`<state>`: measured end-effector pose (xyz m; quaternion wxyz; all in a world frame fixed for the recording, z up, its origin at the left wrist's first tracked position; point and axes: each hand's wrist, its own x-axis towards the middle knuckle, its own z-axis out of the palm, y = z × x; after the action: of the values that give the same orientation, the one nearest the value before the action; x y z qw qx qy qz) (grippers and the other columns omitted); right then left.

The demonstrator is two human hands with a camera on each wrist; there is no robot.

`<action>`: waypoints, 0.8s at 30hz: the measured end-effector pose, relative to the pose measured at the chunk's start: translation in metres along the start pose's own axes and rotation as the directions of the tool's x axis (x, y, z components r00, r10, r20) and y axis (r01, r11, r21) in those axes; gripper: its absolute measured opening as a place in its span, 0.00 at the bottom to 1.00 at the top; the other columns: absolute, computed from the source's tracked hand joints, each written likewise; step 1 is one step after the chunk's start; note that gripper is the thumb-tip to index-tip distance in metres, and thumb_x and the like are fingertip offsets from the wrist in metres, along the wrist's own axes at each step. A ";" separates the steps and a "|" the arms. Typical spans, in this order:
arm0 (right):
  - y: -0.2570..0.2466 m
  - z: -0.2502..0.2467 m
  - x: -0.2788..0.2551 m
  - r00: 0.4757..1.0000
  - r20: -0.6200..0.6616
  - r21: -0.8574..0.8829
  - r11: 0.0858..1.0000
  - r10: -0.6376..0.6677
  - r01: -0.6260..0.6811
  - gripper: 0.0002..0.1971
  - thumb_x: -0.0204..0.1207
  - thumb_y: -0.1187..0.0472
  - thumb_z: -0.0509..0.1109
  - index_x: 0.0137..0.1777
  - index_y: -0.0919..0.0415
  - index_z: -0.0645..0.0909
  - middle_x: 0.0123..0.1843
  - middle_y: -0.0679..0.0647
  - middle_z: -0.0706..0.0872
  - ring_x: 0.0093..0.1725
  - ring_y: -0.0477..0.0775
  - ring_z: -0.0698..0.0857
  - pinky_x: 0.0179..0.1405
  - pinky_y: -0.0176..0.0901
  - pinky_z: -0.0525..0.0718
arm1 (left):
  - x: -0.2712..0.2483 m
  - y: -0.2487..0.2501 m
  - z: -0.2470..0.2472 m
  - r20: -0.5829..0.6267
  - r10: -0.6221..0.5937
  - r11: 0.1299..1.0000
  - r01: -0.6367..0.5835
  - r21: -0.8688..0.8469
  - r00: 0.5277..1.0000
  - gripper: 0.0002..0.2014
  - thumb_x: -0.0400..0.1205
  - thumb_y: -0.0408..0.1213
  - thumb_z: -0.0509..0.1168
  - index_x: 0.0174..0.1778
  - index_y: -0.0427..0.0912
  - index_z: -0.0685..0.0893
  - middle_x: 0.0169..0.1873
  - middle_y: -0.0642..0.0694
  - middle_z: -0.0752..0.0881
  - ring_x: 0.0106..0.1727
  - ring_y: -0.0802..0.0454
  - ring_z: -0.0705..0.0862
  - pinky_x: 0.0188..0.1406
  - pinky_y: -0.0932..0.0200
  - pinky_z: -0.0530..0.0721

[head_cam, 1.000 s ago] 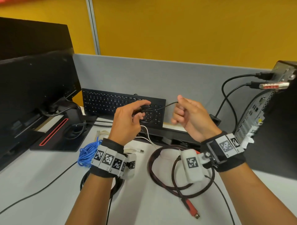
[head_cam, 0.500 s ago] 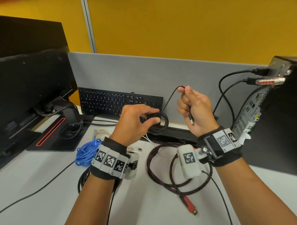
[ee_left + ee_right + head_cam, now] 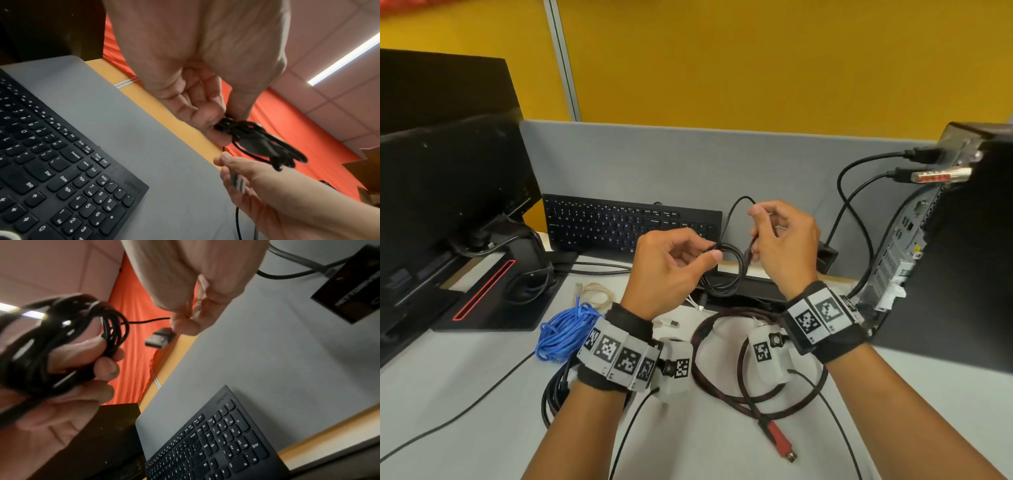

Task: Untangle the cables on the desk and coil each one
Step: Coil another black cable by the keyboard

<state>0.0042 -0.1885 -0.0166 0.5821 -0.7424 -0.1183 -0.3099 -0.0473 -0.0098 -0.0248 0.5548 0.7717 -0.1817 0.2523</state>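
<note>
My left hand (image 3: 674,260) pinches a small coil of thin black USB cable (image 3: 726,270) between thumb and fingers, held above the desk in front of the keyboard. The same black coil (image 3: 257,142) shows in the left wrist view and the coil (image 3: 61,344) in the right wrist view. My right hand (image 3: 780,240) pinches the cable's free end just behind its plug (image 3: 159,339), with a short loop arching up between the hands. On the desk lie a blue cable bundle (image 3: 565,329), a dark red braided cable (image 3: 726,383) with a red plug, and a black coil (image 3: 553,397).
A black keyboard (image 3: 630,222) leans against the grey partition (image 3: 722,164). A monitor and its stand (image 3: 448,205) fill the left; a computer tower (image 3: 941,233) with plugged cables stands at the right. A beige cable (image 3: 595,291) and a white cable (image 3: 695,303) lie behind my wrists.
My right hand swung the free end up and back down toward the coil, adding a loop. The hands have come closer together and the loose length has grown shorter.
</note>
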 end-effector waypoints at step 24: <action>-0.023 -0.003 -0.023 0.768 0.630 0.072 0.975 0.121 -0.212 0.14 0.81 0.60 0.75 0.66 0.56 0.86 0.49 0.55 0.93 0.45 0.51 0.91 0.46 0.45 0.91 | 0.003 -0.012 -0.001 -0.161 0.247 0.905 -0.169 0.391 0.956 0.03 0.77 0.33 0.77 0.38 0.39 0.90 0.25 0.53 0.85 0.24 0.53 0.80 0.26 0.60 0.81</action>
<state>-0.0268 -0.1806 -0.0115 0.5859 -0.7681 -0.2580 0.0138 -0.0385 -0.0051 -0.0324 0.3835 0.8086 -0.1536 0.4188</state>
